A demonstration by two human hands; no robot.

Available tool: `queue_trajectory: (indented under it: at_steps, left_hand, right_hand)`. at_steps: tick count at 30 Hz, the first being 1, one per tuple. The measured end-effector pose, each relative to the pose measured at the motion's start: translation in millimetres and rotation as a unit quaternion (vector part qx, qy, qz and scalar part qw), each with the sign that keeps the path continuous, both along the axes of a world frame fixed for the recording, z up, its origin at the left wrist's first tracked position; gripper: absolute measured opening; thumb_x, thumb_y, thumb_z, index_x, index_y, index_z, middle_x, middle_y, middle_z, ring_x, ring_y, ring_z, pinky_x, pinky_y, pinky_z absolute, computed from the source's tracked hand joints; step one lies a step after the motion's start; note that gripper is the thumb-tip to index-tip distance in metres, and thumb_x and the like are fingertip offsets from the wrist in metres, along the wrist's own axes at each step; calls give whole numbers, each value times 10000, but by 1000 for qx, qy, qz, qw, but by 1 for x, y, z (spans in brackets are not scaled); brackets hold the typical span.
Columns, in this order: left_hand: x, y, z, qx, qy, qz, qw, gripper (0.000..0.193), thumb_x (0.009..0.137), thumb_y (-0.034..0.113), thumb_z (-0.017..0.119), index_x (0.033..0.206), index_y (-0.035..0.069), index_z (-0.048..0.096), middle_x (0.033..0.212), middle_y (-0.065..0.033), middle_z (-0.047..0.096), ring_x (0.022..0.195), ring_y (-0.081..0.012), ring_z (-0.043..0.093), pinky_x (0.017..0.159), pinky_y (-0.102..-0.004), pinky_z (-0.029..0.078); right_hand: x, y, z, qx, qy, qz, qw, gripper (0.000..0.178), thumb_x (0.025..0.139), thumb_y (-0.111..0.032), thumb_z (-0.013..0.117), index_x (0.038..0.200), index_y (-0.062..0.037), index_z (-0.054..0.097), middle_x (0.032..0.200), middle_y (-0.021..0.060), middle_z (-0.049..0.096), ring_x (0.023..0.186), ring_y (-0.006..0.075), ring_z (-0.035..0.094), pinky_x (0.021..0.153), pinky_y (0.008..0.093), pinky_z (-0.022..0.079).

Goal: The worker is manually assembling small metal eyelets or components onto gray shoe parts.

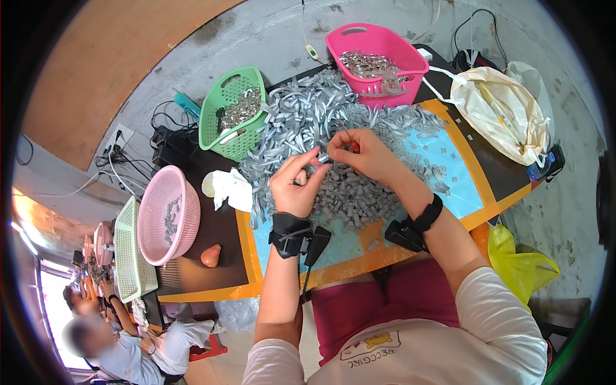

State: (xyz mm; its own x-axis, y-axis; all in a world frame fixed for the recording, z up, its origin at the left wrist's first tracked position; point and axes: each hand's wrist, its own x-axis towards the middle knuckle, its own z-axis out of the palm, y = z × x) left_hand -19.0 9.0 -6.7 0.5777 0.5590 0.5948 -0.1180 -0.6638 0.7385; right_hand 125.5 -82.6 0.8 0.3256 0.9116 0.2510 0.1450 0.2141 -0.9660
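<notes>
Both hands are raised over the middle of a big heap of grey strips, close together. My left hand [296,185] pinches a small grey strip piece [323,158] between thumb and forefinger. Just to its right, my right hand [364,154] is closed, its fingertips curled in near that piece. A bit of red [355,147] shows inside the right hand; what it belongs to is hidden. Longer grey strips [301,106] are piled beyond the hands, and short grey pieces [353,199] lie heaped below them. Black bands with small boxes circle both wrists.
A green basket [206,122] and a pink basket [385,99] hold metal parts at the back. At left stand a pale pink colander [149,212], a white cloth [232,190] and a reddish fruit [210,256]. A cream bag [494,109] lies right. Another person [128,346] sits lower left.
</notes>
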Motion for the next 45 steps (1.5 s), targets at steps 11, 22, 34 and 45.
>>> queue_trajectory:
  at_steps: [11,22,34,45]
  left_hand:
    - [1,11,-9,-132,-49,-15,990,152,745,30,651,889,-18,640,630,-22,560,470,-37,392,430,-179,303]
    - [-20,68,-37,-689,-405,-53,599,233,749,-141,351,980,-110,368,1032,-221,426,1048,-350,463,979,-500,367]
    - [-15,71,-48,-666,-376,-113,634,384,849,-115,330,1219,-78,231,1267,-262,283,1203,-410,319,1017,-440,339]
    - [-11,59,-34,-633,-335,-180,674,432,806,-164,286,1221,-81,201,1273,-362,236,1213,-424,299,1032,-449,301]
  right_hand:
    - [2,0,0,-7,29,7,1000,114,774,-136,600,770,-28,563,578,-68,447,466,-1,341,406,173,237]
    - [10,3,-18,-78,-344,-49,935,200,684,-228,673,659,-52,581,627,60,564,577,195,542,536,289,417]
    - [26,-6,6,75,263,-36,961,344,793,-95,596,509,-92,401,745,99,599,371,4,276,339,164,203]
    - [23,0,-2,65,259,2,964,84,819,-102,581,781,-33,552,653,0,522,448,12,339,384,162,242]
